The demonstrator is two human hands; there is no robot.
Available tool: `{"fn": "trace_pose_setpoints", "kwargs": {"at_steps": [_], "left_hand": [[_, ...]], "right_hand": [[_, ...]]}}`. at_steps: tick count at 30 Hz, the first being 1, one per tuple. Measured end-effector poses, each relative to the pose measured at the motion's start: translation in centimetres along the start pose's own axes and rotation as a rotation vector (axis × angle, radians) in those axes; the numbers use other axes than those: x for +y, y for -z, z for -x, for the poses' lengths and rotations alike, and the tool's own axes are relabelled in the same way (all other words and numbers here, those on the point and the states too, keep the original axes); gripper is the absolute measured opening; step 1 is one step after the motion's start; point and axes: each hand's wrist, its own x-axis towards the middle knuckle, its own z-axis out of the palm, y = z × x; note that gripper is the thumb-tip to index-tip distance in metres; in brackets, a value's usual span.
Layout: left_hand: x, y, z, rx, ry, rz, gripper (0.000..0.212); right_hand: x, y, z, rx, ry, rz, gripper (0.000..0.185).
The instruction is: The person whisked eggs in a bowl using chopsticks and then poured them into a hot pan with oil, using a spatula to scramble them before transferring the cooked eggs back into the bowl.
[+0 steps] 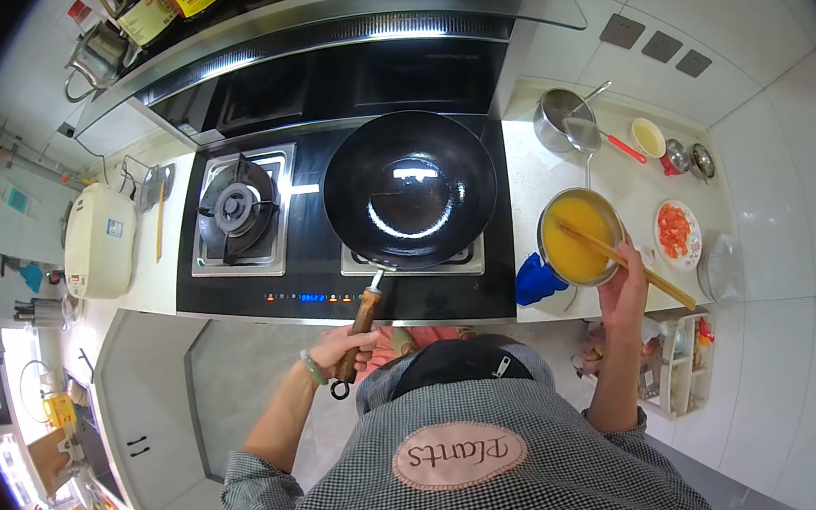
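Observation:
My left hand (342,355) is wrapped around the wooden handle (364,317) of a black wok (412,194). The wok rests over the right burner of a black glass gas hob (251,333). Oil seems to gleam in its bottom, though this may be reflection. At the right, my right hand (624,287) grips the rim of a metal bowl (560,277) of beaten egg (572,229). A pair of wooden chopsticks (654,286) leans across the bowl under my fingers, with the tips in the egg. Whether the bowl is resting on the counter or raised above it is unclear.
On the right counter are a plate of chopped tomato (675,233), a small yellow bowl (648,138), a steel pot (555,117), a red-handled utensil (626,149) and a blue cloth (538,279). A bare left burner (235,208) and a rice cooker (101,241) are at the left.

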Motion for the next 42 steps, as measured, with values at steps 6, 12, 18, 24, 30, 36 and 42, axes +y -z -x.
{"fn": "trace_pose_setpoints", "kwargs": {"at_steps": [6,12,18,24,30,36,42], "left_hand": [[0.5,-1.8,0.2,0.099,-0.19,-0.151,0.023],[-0.3,-2.3,-0.3,0.114,-0.319,-0.189,0.023],[-3.0,-0.3,-2.2,0.109,-0.406,-0.183,0.026],[-4.4,0.0,-3.1,0.001,-0.365,-0.095,0.027],[-3.4,-1.4,-2.1,-0.127,-0.295,0.058,0.027],[-0.7,-2.8,1.1,-0.142,-0.207,0.091,0.024],[0.8,-3.2,3.8,-0.063,-0.184,0.01,0.019]], "right_hand": [[0.1,0.0,1.0,-0.014,-0.027,-0.033,0.055],[0.1,-0.5,2.2,-0.038,-0.016,-0.016,0.053],[0.2,-1.0,2.6,-0.029,-0.028,-0.006,0.052],[0.5,-1.3,2.3,-0.067,-0.027,-0.006,0.053],[0.4,-1.5,2.2,-0.09,-0.028,0.001,0.053],[0.4,-1.3,2.2,-0.117,-0.025,-0.01,0.053],[0.4,-0.9,2.1,-0.123,-0.04,-0.023,0.053]]}}
